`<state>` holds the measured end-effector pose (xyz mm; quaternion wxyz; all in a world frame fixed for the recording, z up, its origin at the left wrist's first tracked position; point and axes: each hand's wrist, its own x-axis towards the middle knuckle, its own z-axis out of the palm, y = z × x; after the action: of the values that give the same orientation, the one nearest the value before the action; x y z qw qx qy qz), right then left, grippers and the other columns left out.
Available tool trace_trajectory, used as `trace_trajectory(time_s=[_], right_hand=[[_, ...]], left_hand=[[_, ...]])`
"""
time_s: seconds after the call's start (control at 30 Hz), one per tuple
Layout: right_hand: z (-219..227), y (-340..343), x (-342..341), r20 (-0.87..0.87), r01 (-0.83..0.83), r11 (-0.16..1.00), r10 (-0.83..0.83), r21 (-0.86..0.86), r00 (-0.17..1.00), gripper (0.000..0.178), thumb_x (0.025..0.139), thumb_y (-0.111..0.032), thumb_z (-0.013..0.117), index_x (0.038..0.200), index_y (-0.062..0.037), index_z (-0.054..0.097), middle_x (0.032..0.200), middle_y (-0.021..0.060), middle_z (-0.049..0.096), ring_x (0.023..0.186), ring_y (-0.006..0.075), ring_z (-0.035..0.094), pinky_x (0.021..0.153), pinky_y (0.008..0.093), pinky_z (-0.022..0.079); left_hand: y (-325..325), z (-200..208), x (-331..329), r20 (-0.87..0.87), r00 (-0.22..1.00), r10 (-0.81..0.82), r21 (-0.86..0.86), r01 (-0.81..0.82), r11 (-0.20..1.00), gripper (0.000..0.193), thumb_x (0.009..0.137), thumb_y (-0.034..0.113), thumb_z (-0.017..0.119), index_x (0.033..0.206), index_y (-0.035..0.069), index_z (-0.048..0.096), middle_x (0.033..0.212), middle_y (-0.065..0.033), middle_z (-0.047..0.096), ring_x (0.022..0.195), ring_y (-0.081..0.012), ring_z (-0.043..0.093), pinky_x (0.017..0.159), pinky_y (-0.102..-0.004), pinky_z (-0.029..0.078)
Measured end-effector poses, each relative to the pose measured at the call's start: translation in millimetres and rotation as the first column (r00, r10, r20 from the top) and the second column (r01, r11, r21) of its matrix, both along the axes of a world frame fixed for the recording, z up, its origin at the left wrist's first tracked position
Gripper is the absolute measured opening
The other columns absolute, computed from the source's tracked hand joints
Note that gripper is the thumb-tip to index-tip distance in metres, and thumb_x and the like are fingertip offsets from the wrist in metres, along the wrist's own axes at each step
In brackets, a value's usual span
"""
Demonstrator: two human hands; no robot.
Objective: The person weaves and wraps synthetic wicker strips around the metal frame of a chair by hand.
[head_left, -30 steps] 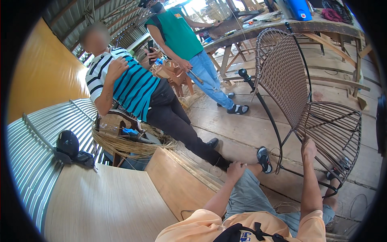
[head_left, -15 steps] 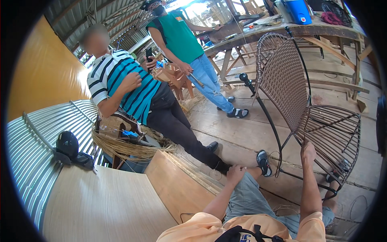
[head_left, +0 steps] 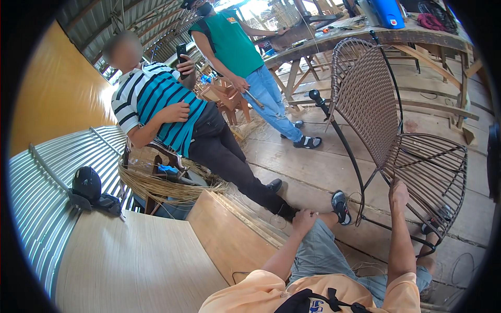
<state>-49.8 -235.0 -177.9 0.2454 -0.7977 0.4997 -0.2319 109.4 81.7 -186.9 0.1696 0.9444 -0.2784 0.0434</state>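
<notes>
Tightly woven, curved chair (head_left: 380, 122); right hand (head_left: 400, 195) at slatted seat (head_left: 438, 169)

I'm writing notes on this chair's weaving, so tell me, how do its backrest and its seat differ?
The backrest is mostly filled with close weaving, while the seat shows spaced strands with open gaps. The backrest's woven area looks lighter brown; the seat's strands look darker. The backrest rises, its top leaning left in the picture, whereas the seat spreads out to the right. Both are parts of the same chair.
</notes>
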Motion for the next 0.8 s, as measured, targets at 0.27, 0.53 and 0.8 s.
trace_trajectory(time_s=[0.27,0.53,0.8], right_hand=[[8,5,-3,0.005,0.003,1.0,-0.003,0.012,1.0,0.03,0.086,-0.034,0.046,0.089,-0.0073,0.059,0.085,0.0209,0.06,0.082,0.0374,0.058,0.069,0.0461,0.045],[1,2,-1,0.009,-0.006,0.999,0.007,-0.034,1.0,0.029,0.086,-0.033,0.046,0.087,-0.0079,0.059,0.086,0.0193,0.061,0.082,0.0371,0.058,0.069,0.0458,0.046],[6,3,-2,-0.019,0.016,1.0,-0.015,0.016,1.0,0.03,0.086,-0.034,0.046,0.087,-0.0081,0.06,0.086,0.0191,0.061,0.082,0.0367,0.058,0.069,0.0456,0.046]], left_hand=[[0,1,2,-0.037,0.999,0.002,0.02,-0.001,1.0,0.028,0.077,0.036,0.055,0.083,0.009,0.063,0.091,-0.0139,0.061,0.088,-0.0354,0.055,0.075,-0.0457,0.045],[1,-2,4,-0.003,1.0,-0.008,0.015,0.008,1.0,0.027,0.077,0.036,0.056,0.082,0.01,0.063,0.089,-0.012,0.06,0.084,-0.0332,0.056,0.071,-0.045,0.046],[0,-2,1,-0.001,1.0,0.001,-0.006,-0.001,1.0,0.028,0.077,0.036,0.055,0.081,0.01,0.064,0.089,-0.013,0.061,0.085,-0.0347,0.056,0.074,-0.0451,0.045]])
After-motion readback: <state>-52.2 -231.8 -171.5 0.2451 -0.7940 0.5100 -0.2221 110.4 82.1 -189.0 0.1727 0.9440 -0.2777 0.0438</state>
